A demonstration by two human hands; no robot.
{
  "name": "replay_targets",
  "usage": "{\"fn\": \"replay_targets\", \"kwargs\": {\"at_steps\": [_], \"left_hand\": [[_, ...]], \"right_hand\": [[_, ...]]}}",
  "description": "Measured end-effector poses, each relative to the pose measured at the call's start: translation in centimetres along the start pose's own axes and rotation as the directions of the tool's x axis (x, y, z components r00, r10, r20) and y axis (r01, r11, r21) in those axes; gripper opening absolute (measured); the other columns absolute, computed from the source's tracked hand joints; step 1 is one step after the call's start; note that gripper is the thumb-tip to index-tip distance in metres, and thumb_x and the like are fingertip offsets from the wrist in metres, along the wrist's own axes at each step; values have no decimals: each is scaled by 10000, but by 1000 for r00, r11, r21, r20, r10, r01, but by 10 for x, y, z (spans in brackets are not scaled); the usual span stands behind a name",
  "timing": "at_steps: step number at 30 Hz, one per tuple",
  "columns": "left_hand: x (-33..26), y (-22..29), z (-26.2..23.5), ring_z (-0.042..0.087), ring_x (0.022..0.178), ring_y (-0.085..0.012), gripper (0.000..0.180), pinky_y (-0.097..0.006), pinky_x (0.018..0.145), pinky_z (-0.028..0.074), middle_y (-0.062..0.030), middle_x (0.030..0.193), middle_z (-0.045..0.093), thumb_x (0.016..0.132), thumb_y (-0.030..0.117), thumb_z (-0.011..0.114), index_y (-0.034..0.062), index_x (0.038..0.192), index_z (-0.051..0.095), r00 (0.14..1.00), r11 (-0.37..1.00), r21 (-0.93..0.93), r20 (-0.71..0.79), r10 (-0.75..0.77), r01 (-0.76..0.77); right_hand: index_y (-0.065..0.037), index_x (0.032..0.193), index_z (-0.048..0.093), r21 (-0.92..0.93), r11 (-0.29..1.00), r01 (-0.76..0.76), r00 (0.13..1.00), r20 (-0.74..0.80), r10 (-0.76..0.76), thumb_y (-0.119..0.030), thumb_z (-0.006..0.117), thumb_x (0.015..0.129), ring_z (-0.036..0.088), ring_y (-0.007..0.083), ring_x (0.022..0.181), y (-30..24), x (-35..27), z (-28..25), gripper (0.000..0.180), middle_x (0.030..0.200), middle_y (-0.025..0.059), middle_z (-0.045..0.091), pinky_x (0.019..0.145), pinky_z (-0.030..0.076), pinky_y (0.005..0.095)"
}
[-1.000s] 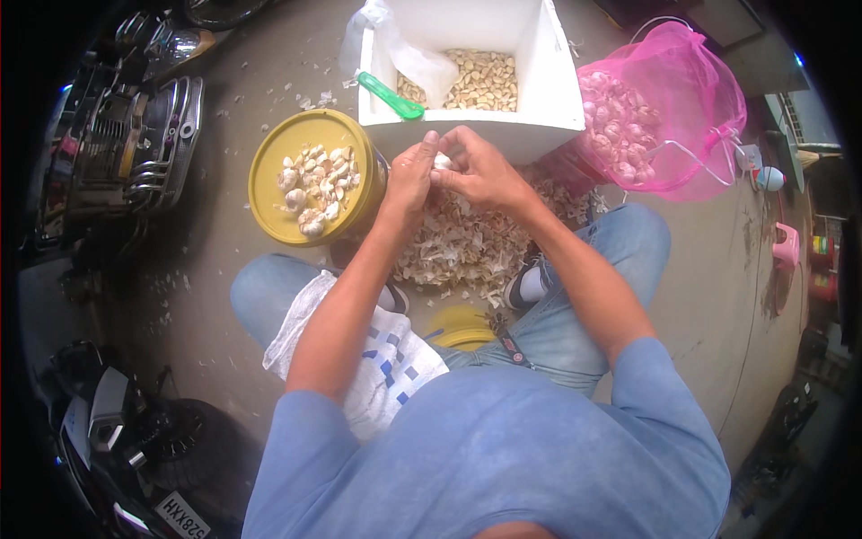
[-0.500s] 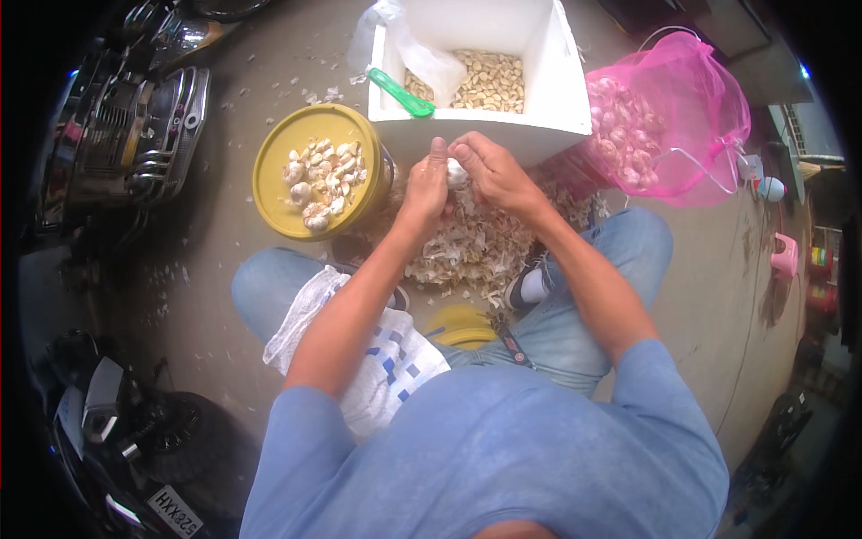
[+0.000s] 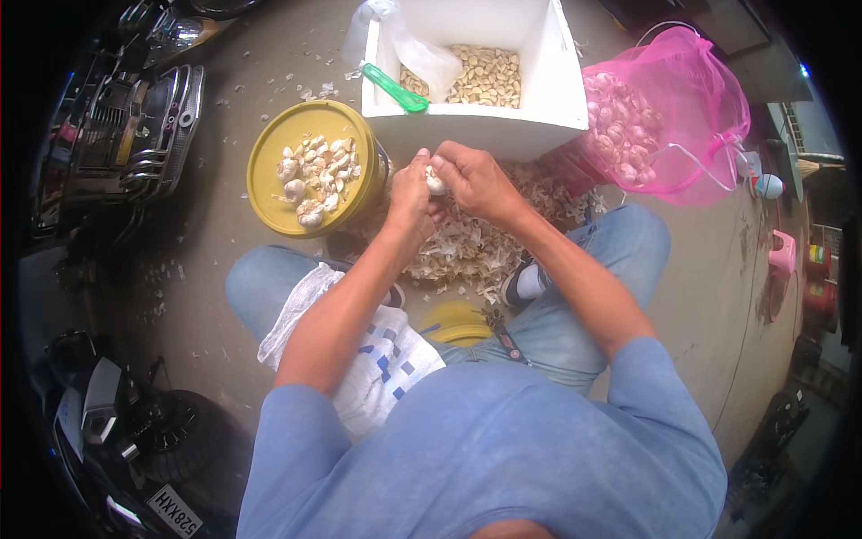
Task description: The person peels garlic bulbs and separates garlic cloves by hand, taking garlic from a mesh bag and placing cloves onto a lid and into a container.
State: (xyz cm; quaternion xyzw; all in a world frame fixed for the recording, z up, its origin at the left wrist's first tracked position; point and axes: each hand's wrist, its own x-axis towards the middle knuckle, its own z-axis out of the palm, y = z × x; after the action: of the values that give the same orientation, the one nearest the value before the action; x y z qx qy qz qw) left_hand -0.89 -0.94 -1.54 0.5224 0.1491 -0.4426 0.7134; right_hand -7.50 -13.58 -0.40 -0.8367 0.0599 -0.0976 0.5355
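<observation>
Between my two hands is a whitish garlic bulb [image 3: 435,182], partly covered by my fingers. My left hand [image 3: 411,195] closes on its left side, thumb up. From the right my right hand [image 3: 478,182] pinches it with thumb and forefinger. Below them a heap of papery garlic skins [image 3: 467,242] covers the floor. To the left, a yellow bucket lid [image 3: 269,199] carries loose cloves and a few garlic bulbs [image 3: 309,214]. Beyond my hands stands a white foam box [image 3: 485,130] with many peeled cloves [image 3: 485,76] in it.
A green-handled tool [image 3: 393,87] and a clear plastic bag [image 3: 422,65] lie over the box's near left edge. At the right is a pink mesh bag [image 3: 696,117] of garlic bulbs. A white cloth [image 3: 382,359] drapes my left thigh. Motorcycles [image 3: 162,422] line the left side.
Both hands have shifted slightly left and nearer to me with the garlic bulb. More of the bulb shows, and my right fingers have curled further over it.
</observation>
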Motion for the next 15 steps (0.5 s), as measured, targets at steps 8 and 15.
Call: {"fn": "replay_targets", "kwargs": {"at_steps": [8, 15], "left_hand": [[7, 2, 1, 423, 358, -114, 501, -279, 318, 326, -5, 604, 516, 1054, 555, 475, 94, 884, 571, 978, 959, 191, 12, 210, -208], [11, -7, 3, 447, 379, -105, 486, -264, 317, 333, -20, 619, 540, 1052, 537, 505, 74, 914, 557, 952, 928, 222, -4, 307, -299]], "right_hand": [[33, 1026, 632, 292, 852, -435, 900, 158, 405, -220, 575, 1049, 631, 236, 687, -13, 5, -13, 260, 759, 158, 654, 668, 511, 389], [21, 996, 619, 77, 994, -82, 997, -8, 83, -267, 534, 1065, 641, 341, 705, 3, 5, 3, 308, 801, 222, 655, 683, 509, 449]]}}
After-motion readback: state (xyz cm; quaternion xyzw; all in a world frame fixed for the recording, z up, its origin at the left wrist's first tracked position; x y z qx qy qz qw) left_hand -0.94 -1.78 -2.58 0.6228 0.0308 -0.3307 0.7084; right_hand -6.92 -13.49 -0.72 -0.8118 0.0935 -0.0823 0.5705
